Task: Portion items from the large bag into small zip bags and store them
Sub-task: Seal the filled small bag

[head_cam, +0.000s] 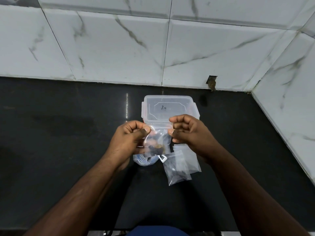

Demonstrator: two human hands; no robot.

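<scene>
I hold a small clear zip bag (157, 142) with dark and brown pieces inside, raised above the black counter (68, 150). My left hand (129, 138) pinches its top left corner between thumb and curled fingers. My right hand (189, 132) pinches its top right corner the same way. Beneath the bag lies the large bag (144, 160), clear with blue print, mostly hidden by my left hand. Just to the right, small filled zip bags (179, 169) lie flat on the counter. A clear plastic container (168, 106) with its lid on stands behind my hands.
White marbled wall tiles (136, 48) rise behind the counter and along the right side. A small hole (211, 82) with a brown stain marks the wall's base. The counter's front edge runs near my body at the bottom.
</scene>
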